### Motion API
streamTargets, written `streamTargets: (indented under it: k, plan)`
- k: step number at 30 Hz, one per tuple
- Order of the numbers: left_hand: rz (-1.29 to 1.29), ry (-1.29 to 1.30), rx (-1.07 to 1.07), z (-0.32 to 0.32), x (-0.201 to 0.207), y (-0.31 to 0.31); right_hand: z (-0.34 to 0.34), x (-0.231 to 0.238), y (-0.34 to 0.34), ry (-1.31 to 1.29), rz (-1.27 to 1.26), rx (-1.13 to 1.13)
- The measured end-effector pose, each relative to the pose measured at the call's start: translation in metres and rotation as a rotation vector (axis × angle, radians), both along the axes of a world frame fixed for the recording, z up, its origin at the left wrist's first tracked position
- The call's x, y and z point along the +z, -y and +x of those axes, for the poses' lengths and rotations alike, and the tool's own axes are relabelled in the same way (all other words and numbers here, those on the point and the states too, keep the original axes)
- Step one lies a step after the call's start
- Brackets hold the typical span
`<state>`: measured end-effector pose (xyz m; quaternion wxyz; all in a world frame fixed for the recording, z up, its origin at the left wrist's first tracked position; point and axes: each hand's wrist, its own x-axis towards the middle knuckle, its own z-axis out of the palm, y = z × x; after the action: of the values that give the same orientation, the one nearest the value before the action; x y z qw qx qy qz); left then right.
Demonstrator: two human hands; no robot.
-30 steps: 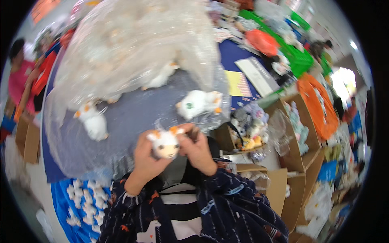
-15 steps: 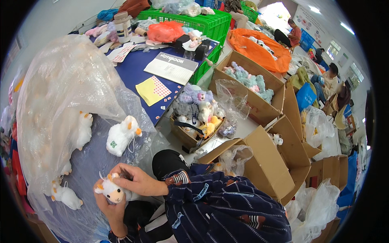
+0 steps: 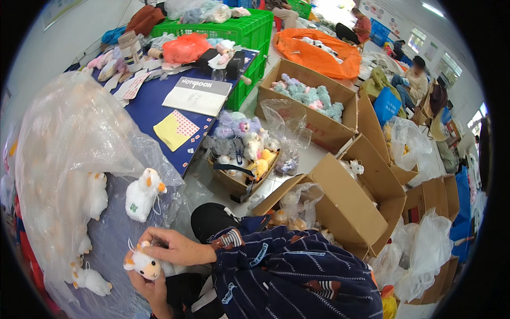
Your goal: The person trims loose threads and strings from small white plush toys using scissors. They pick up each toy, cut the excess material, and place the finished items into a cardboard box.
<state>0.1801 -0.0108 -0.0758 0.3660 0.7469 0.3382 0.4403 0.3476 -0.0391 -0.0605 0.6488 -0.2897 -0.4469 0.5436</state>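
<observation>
A white plush toy sheep [image 3: 146,264] with orange ears, dark eyes and a hanging loop is held low over the table's near edge. My left hand [image 3: 151,290] wraps round it from below. From the right, my right hand [image 3: 178,248] has its fingers closed on the top of its head; anything small between those fingertips is hidden. Just beyond my hands a matching plush toy [image 3: 139,198] with a green mark sits on clear plastic. Another one [image 3: 93,280] lies on its side to the left, and more [image 3: 97,196] show at the plastic bag's mouth.
A big clear plastic bag [image 3: 64,133] covers the table's left side. A notebook [image 3: 195,95] and a yellow sticker sheet [image 3: 174,131] lie on the blue tabletop [image 3: 146,109]. On the right stand cardboard boxes [image 3: 348,199] and a small box of plush toys [image 3: 247,183]. People sit farther back.
The whole view has shifted, so the table and boxes appear farther left. Both hands stay on the plush toy. A dark patch by my right fingers is now mostly out of sight.
</observation>
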Motion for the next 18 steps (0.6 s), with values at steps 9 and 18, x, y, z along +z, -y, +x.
streamTargets:
  k: [9,18]
  plan:
    - [0.116,-0.194,-0.226,-0.01,0.009,0.003,0.002,0.015,-0.006,-0.36,-0.606,-0.153]
    - [-0.524,0.271,-0.074,-0.012,0.007,0.01,-0.005,0.011,-0.017,0.253,-0.223,-0.136]
